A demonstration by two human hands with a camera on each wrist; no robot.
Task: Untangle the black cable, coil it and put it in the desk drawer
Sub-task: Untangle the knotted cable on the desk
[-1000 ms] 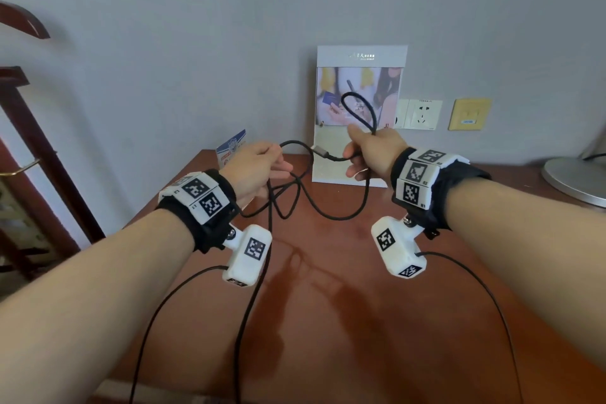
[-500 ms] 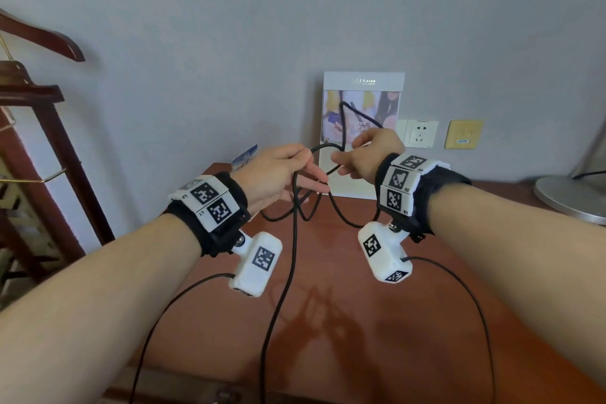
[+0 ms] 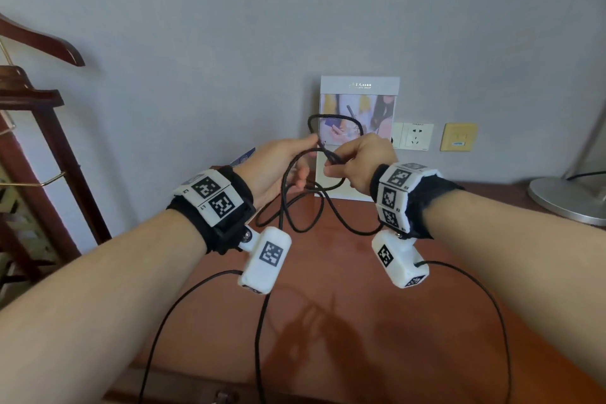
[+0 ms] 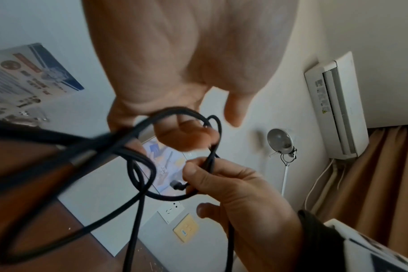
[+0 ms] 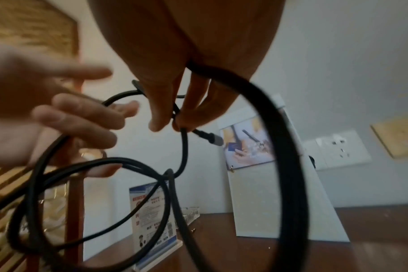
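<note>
The black cable [image 3: 331, 116] hangs in tangled loops between my two hands above the reddish-brown desk [image 3: 328, 321]. My left hand [image 3: 295, 161] has its fingers curled round several strands; in the left wrist view a loop [image 4: 175, 112] lies over those fingers. My right hand [image 3: 337, 162] pinches the cable between thumb and fingertips [image 5: 177, 123], just behind its metal-tipped plug [image 5: 213, 139]. One loop arches above both hands, while others sag toward the desk. A long strand drops past the front edge. At the bottom edge a small knob [image 3: 223, 398] shows on the desk front.
A white brochure stand [image 3: 359, 141] leans on the wall behind my hands, with a small sign card [image 3: 244, 156] to its left. Wall sockets [image 3: 416, 136] and a yellow plate [image 3: 459, 137] sit right of it. A lamp base [image 3: 570, 200] stands far right, a wooden clothes stand [image 3: 39, 141] far left.
My hands have come close together. The right hand has carried the plug end over to the left hand, and the loop above them has widened.
</note>
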